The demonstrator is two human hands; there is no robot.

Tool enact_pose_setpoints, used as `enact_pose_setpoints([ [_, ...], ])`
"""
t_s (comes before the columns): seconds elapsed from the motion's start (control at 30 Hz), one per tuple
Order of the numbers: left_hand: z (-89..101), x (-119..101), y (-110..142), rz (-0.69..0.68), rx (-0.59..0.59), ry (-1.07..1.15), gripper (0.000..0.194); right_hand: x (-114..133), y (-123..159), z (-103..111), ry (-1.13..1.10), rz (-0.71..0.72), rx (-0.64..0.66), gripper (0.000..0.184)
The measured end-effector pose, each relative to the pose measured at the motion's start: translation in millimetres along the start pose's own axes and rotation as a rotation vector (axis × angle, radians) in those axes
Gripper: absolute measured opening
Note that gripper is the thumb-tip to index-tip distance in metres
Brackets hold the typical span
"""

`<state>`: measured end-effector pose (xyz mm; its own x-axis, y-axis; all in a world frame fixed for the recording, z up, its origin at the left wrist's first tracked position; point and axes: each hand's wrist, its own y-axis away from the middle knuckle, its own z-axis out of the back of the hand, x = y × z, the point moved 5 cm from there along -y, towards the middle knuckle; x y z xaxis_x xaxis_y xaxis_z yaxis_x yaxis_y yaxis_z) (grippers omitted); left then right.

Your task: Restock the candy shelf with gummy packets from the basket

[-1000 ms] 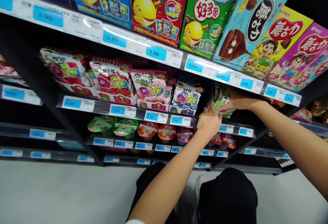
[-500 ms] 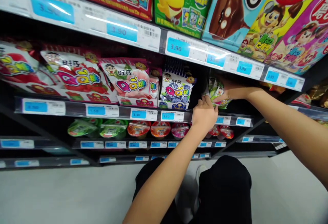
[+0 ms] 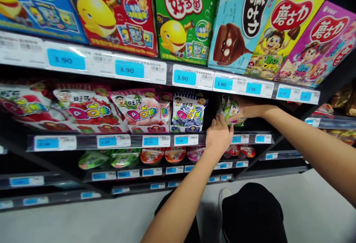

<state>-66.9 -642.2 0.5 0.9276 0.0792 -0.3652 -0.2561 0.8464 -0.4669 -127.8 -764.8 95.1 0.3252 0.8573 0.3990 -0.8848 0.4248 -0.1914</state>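
Note:
A green candy bag (image 3: pixel 231 110) stands at the right end of the second shelf, partly hidden under the shelf above. My right hand (image 3: pixel 246 109) is wrapped round its right side and grips it. My left hand (image 3: pixel 219 136) is closed in a pinch on the bag's lower left corner, just above the shelf rail (image 3: pixel 155 140). To the left of it stands a purple QQ candy bag (image 3: pixel 188 114), then a pink QQ bag (image 3: pixel 141 111) and red QQ bags (image 3: pixel 89 110).
Tall snack boxes (image 3: pixel 183 17) line the top shelf above blue 3.90 price tags (image 3: pixel 184 77). Jelly cups (image 3: pixel 151 155) sit on the shelf below. My black trousers (image 3: pixel 250 213) and the pale floor (image 3: pixel 69 220) fill the bottom.
The view has tilted up a little, so the top boxes show more. Both hands stay on the green bag and have hardly moved relative to the shelf.

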Motion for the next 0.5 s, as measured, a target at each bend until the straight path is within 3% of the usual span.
enact_pose_setpoints([
  [0.13, 0.8, 3, 0, 0.006, -0.002, -0.012, 0.061, -4, 0, -6, 0.07, 0.01, 0.047, 0.077],
  [0.27, 5.8, 2, -1, 0.041, 0.024, -0.042, 0.053, -5, 13, -1, 0.023, 0.011, -0.058, 0.069],
  [0.4, 13.7, 4, -3, 0.095, 0.04, 0.01, 0.047, -19, 52, 7, -0.012, -0.08, -0.331, 0.066],
  [0.5, 15.6, 14, -6, 0.141, 0.055, 0.339, 0.039, -48, 83, 6, -0.312, -0.208, -0.741, 0.062],
])
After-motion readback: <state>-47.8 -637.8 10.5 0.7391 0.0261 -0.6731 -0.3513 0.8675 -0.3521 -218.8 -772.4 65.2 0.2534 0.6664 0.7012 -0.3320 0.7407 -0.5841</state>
